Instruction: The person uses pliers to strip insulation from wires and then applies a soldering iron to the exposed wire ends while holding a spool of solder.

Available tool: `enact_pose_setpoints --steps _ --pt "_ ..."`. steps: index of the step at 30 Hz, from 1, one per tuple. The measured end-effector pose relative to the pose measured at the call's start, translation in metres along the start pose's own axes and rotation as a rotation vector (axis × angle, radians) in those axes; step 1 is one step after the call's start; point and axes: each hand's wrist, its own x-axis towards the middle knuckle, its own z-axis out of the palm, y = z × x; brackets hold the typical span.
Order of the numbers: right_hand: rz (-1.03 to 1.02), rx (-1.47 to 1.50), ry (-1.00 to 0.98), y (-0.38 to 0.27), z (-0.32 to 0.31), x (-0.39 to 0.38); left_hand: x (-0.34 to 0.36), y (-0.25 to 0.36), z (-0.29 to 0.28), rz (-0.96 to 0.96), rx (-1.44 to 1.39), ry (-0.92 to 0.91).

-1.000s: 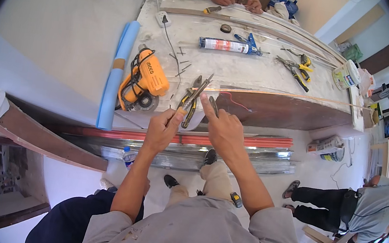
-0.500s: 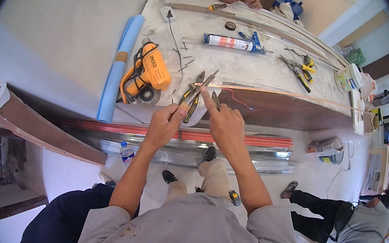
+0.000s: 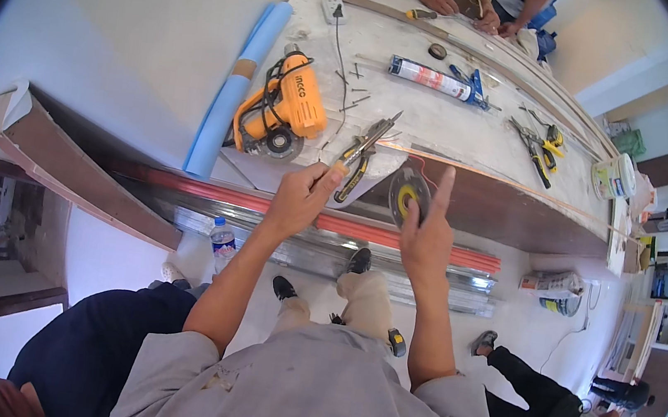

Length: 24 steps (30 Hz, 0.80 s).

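My left hand (image 3: 302,196) is closed around a pointed tool (image 3: 372,136) with a tan-orange handle and a metal shaft. Its tip points up and right over the table's near edge. Pliers (image 3: 355,176) with black and yellow handles show close beside the tool, partly behind it. My right hand (image 3: 428,241) pinches a thin dark cutting disc (image 3: 405,186) with a yellow centre, its index finger stretched upward. The disc is held in front of the table's brown side panel. Behind the disc, a thin red wire (image 3: 422,166) hangs near a copper-coloured strip (image 3: 480,170) along the edge.
On the table lie an orange corded power tool (image 3: 297,102), a caulking gun (image 3: 433,79) and more pliers (image 3: 537,150). A blue roll (image 3: 231,96) leans at left. Red pipes (image 3: 461,256) and metal profiles lie below. Co-workers' hands (image 3: 486,19) work at the far edge.
My right hand has moved right, away from the left, turning the disc from edge-on to face-on. My left hand still holds the pointed tool. The view has shifted; another person's arm appears at the far edge.
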Motion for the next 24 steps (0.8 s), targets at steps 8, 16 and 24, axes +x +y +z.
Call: enact_pose_setpoints --steps 8,16,24 --pt "0.197 0.713 -0.116 0.092 0.023 -0.031 0.001 0.013 -0.002 0.011 -0.017 -0.003" --pt "0.401 1.089 -0.158 0.084 0.04 -0.031 0.002 0.016 -0.002 -0.009 0.05 0.069" --pt "0.513 1.001 -0.32 0.101 0.069 -0.062 0.002 0.016 -0.006 -0.048 -0.035 0.104"
